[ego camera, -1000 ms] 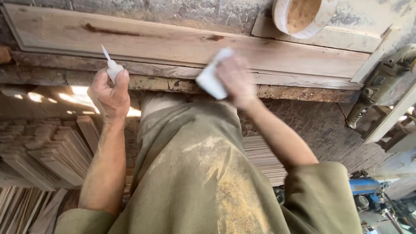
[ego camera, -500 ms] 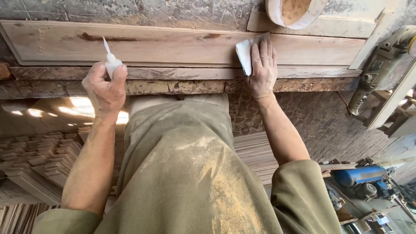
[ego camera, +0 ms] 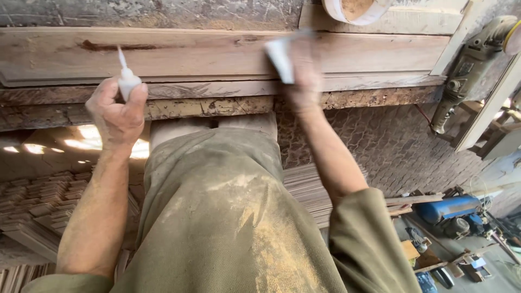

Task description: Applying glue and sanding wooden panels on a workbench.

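A long wooden board (ego camera: 206, 57) with a grooved edge lies across the workbench (ego camera: 179, 13). My left hand (ego camera: 115, 116) grips a small white squeeze bottle (ego camera: 128, 82) with a thin nozzle pointing up, just off the board's near edge. My right hand (ego camera: 304, 73) presses a folded white sheet of sandpaper (ego camera: 279, 54) on the board near its middle; the hand is blurred with motion. A dark streak marks the board at the left.
A white round bowl of sawdust (ego camera: 355, 8) stands at the bench's far edge. An angle grinder (ego camera: 469, 65) lies at the right. Stacks of thin wooden strips (ego camera: 38, 206) sit on the floor at left, and blue machinery (ego camera: 453, 209) at lower right.
My right hand has slid the sandpaper leftward along the board after setting it down on the wood. My left hand with the bottle has stayed by the board's near edge.
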